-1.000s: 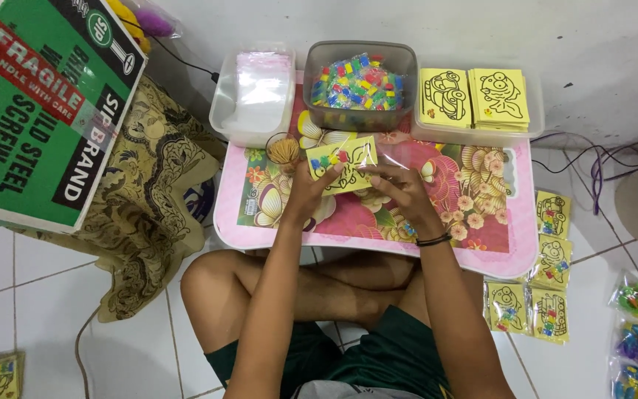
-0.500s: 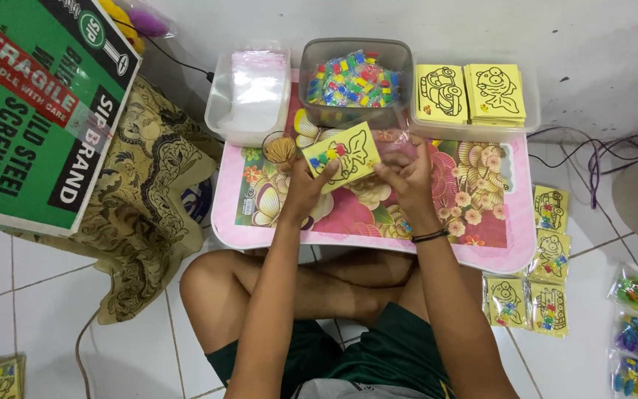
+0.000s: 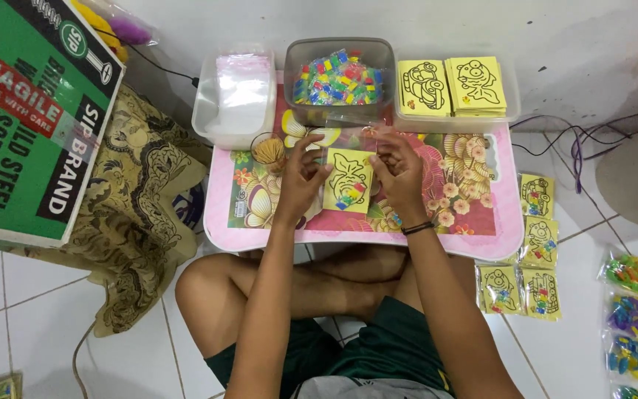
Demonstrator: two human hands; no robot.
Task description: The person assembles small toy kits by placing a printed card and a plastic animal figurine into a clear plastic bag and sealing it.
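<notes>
Cardboard box: we saw a big green carton lying at nine o'clock of the tabletop, resting on a patterned brown cloth.
Tabletop: we looked down on a small pink one with a flower print, set over crossed legs on the white tiled floor.
Bag tub: at eleven o'clock on the tabletop we found a clear tub of thin plastic sleeves.
Piece tub: at twelve o'clock stood a grey tub filled with small bright packets.
Card tray: at one o'clock a clear tray held two stacks of yellow line-drawing cards.
Finished packs: at four o'clock, on the floor beside the tabletop, lay several bagged yellow cards; toy packets lay further out.
Left hand: we had it closed on the left edge of the yellow card, fingers pinching it.
Right hand: it gripped the card's right edge and a clear plastic bag at its top; a dark band sat on the wrist.
Yellow card: we held it between both hands just above the tabletop's centre, with small coloured bits at its lower part.
Small cup: it stood at ten o'clock of the card, near the left hand.
</notes>
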